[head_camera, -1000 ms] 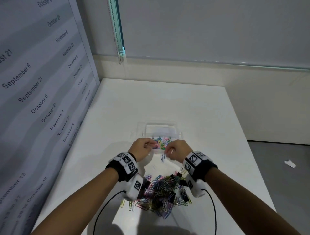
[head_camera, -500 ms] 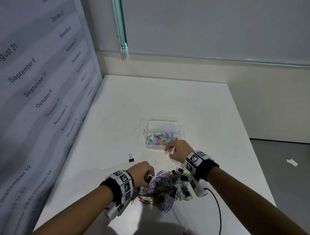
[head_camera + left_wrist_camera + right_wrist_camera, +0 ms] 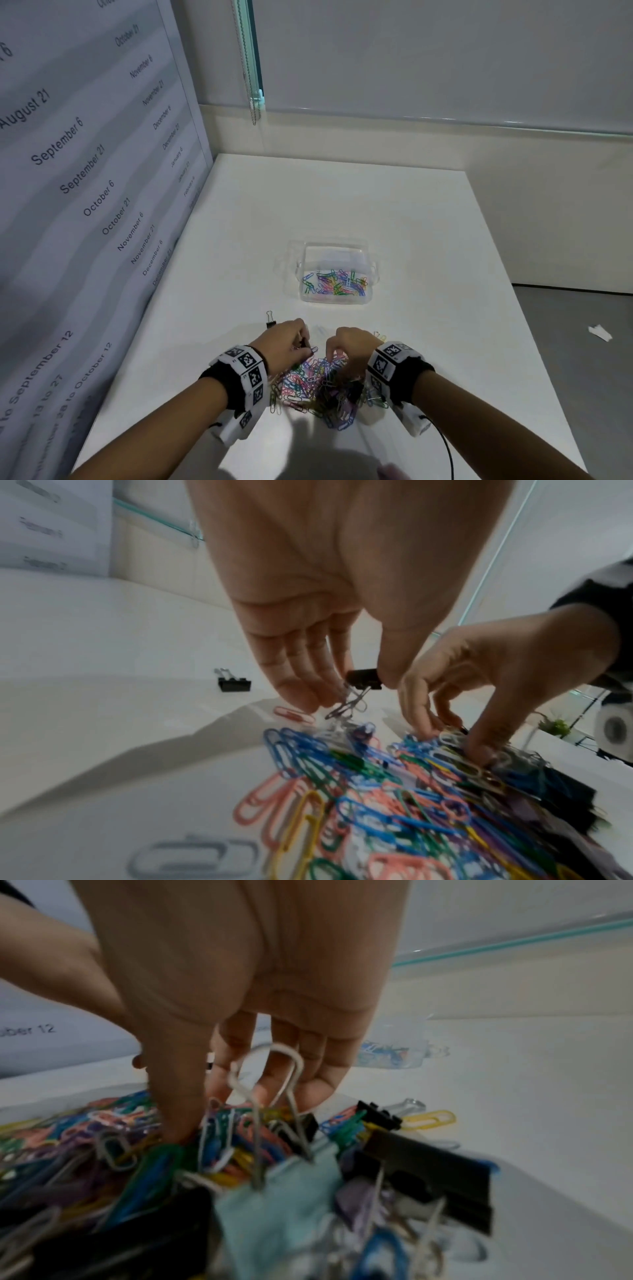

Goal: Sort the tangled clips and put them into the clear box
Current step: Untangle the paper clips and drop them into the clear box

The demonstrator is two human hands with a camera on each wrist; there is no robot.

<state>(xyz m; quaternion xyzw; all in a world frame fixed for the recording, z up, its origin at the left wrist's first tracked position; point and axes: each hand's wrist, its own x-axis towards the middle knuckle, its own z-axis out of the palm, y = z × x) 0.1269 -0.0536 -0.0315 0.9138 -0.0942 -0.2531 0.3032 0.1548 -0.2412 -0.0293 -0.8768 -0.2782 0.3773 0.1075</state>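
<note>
A tangled pile of coloured paper clips and black binder clips [image 3: 315, 387] lies on the white table near me. Beyond it stands the clear box [image 3: 337, 253], with several coloured paper clips inside. My left hand [image 3: 303, 344] is at the pile's far left edge. In the left wrist view my left hand [image 3: 356, 693] pinches a small black binder clip [image 3: 365, 679] with paper clips dangling from it. My right hand [image 3: 334, 353] reaches down into the pile; its thumb and fingertips [image 3: 178, 1123] pinch among the paper clips [image 3: 103, 1150].
One black binder clip [image 3: 270, 320] lies alone left of my left hand. A teal binder clip [image 3: 291, 1191] and a large black one [image 3: 438, 1172] sit in the pile. A wall calendar panel [image 3: 85, 205] borders the table's left side. The table edge [image 3: 507, 308] drops off at the right.
Both hands came back from the clear box to the pile, the left first. The left hand now holds a small black binder clip; the right has dug into the clips.
</note>
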